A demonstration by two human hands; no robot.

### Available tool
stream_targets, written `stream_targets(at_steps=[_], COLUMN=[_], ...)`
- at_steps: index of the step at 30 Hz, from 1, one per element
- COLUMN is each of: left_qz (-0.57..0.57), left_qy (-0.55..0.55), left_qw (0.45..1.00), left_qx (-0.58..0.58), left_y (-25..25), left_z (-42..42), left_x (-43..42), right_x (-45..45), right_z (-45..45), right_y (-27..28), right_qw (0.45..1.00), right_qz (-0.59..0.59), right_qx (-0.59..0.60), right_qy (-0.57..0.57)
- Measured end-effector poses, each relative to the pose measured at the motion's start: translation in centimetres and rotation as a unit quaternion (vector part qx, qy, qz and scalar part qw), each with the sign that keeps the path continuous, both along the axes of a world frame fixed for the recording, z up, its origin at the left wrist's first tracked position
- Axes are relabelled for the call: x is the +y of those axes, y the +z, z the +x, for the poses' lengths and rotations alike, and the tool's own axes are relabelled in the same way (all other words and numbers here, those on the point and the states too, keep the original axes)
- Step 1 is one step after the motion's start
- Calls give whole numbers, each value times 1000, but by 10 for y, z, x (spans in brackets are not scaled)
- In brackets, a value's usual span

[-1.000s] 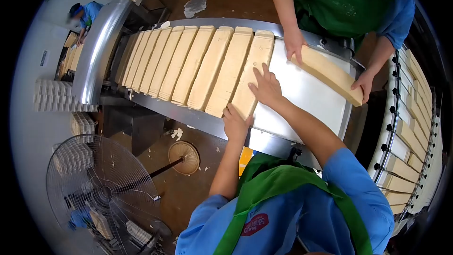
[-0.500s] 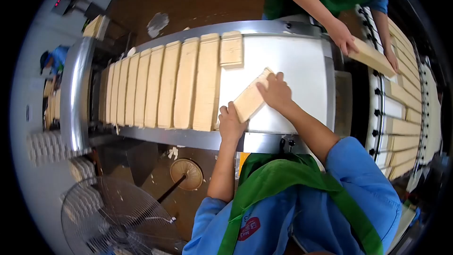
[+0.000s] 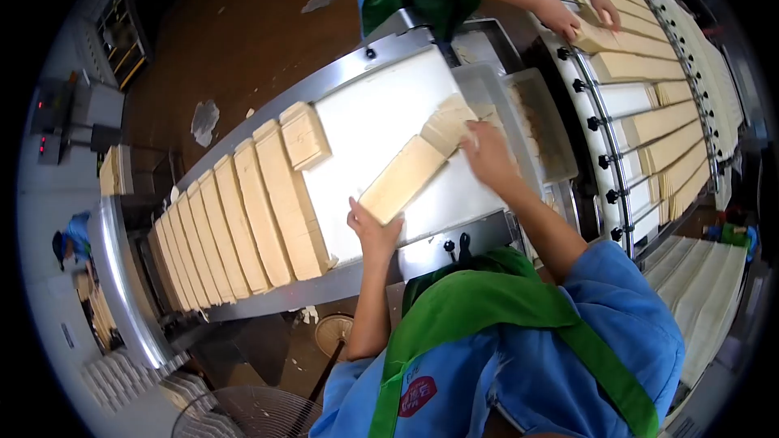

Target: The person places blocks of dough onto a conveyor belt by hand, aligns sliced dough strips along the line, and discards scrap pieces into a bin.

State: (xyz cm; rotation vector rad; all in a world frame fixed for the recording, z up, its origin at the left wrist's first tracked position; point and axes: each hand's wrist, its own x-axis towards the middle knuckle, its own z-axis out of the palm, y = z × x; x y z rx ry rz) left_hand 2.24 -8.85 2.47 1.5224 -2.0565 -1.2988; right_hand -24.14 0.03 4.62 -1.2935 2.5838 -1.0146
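Note:
On the white belt [image 3: 381,97] in front of me lies a pale yellow layered slab [image 3: 403,178], set at a slant. My left hand [image 3: 377,231] grips its near lower end, thumb on one side and fingers round the edge. At the far end my right hand [image 3: 489,156] is closed on several thin pale sheets [image 3: 450,123], which fan out loosely past the slab toward the belt's end. A short slab [image 3: 304,136] rests farther left, touching a row of long slabs [image 3: 284,203] laid side by side.
Plastic bins [image 3: 548,126] stand beyond the belt's right end. Across from me, a co-worker's hands [image 3: 560,20] hold a slab over a second conveyor [image 3: 637,101] with black knobs. A steel roller housing [image 3: 122,276] stands at far left, a fan [image 3: 243,418] below.
My view has turned to the right. The thin sheets at the slab's far end have come apart and spread under my right hand. The co-worker's slab has been lowered onto the second conveyor.

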Motion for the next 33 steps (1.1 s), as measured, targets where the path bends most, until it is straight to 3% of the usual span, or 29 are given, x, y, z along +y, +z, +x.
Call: stream_targets(at_steps=[2,6,8,10,12,15,17,19,21,22,23,25,28,29,31,32,33], left_qz=[-3,-14,0,-14,-28,-40,-61,96,235,284,325,400,467,455,399,342,341], left_qy=[-18,10,35,36,37,43,70,101,138,83,24,14,-20,-63,-165,-229,-233], left_qw=[1000,1000,999,999,998,998,993,979,915,866,833,813,798,813,846,872,871], left_qx=[-10,-10,-16,-27,-35,-19,70,148,298,403,446,423,380,359,314,264,266], left_y=[-6,1,0,-2,-5,-13,-21,-19,-7,-19,-35,-1,26,36,53,48,46], left_z=[-4,-23,-27,-29,-28,-30,-31,-28,-45,-51,-58,-99,-154,-174,-217,-237,-248], left_x=[5,12,11,13,14,16,18,19,31,32,32,46,62,69,84,87,92], right_x=[-19,-40,-44,-41,-38,-32,-24,-7,20,32,42,58,80,92,123,138,145], right_z=[13,18,16,16,12,14,17,15,6,-1,-12,-38,-94,-115,-159,-181,-191], right_y=[2,13,21,23,11,5,18,59,112,132,146,165,149,147,153,156,156], right_qw=[996,986,972,972,979,977,974,974,979,979,984,980,981,980,989,982,982], right_qz=[14,123,214,214,160,147,154,140,103,87,19,-95,-144,-146,4,35,33], right_qx=[85,99,93,71,-79,-88,-102,-85,-25,1,53,118,131,137,20,-50,-47], right_qy=[9,-57,20,65,94,124,130,156,175,184,167,131,12,3,-146,-177,-181])
